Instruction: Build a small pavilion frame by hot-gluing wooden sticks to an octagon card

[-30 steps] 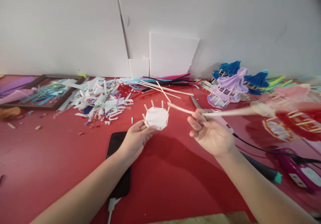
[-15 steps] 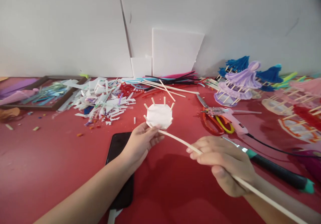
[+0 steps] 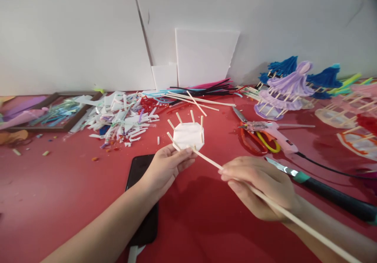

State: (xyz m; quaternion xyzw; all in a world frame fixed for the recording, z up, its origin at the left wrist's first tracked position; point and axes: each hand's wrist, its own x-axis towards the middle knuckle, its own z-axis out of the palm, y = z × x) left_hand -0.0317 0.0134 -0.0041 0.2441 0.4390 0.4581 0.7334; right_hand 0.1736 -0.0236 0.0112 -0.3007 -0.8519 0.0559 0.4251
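My left hand [image 3: 173, 163] pinches the near edge of a small white octagonal foam base [image 3: 188, 134]. Several short cream-coloured pegs [image 3: 202, 123] stand up around the rim of this base. A long cream-coloured stick [image 3: 294, 216] is gripped by my right hand [image 3: 259, 186], its tail running out at the lower right. The stick's far end meets the near rim of the base beside my left thumb; whether it is attached there I cannot tell. Both hands hover above the red table.
A black phone [image 3: 144, 216] lies under my left forearm. White scraps [image 3: 118, 117] heap at back left. Pliers [image 3: 250, 133], a pink glue gun [image 3: 279, 137] and a utility knife [image 3: 326, 192] lie right, near a purple pavilion-like model [image 3: 290, 84]. Loose sticks [image 3: 200, 98] lie behind.
The base has tipped, so its pegs show longer. My right hand has shifted slightly along with the stick, and its fingers have straightened. The whole view has moved a little.
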